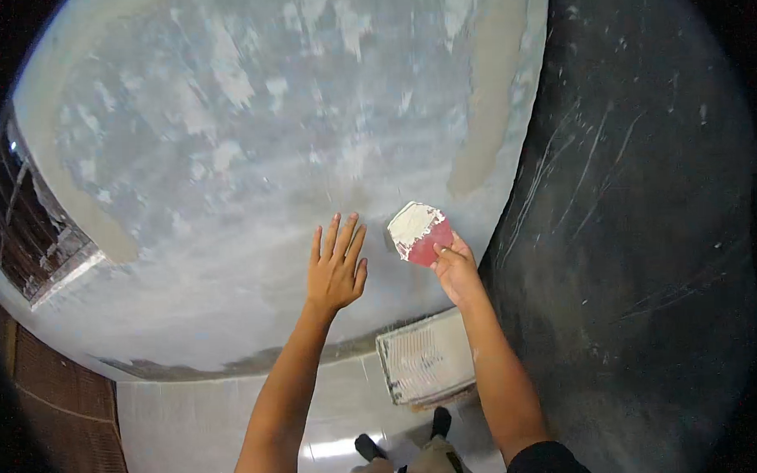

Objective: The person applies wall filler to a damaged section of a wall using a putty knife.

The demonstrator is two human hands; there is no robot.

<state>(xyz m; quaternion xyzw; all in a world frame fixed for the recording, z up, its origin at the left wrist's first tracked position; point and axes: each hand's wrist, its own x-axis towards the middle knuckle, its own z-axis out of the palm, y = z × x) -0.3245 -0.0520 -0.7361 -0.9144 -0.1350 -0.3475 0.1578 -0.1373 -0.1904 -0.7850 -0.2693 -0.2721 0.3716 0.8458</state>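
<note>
My right hand (455, 271) grips a red flat spreader (429, 241) by its lower right edge. Cream-white paste (415, 222) covers the upper part of the spreader, which is at the grey patchy wall (268, 190). Whether its edge touches the wall I cannot tell. To the left, my left hand (337, 267) is held at the wall with its fingers spread and nothing in it. Below the hands, a pale rectangular tray or panel with a ridged surface (416, 362) lies on the floor.
A dark scratched wall (627, 186) stands on the right, meeting the grey wall at a corner. At the far left is an opening with bars (32, 211). A brown ribbed panel (68, 406) is at lower left. My feet stand on the shiny floor (201, 418).
</note>
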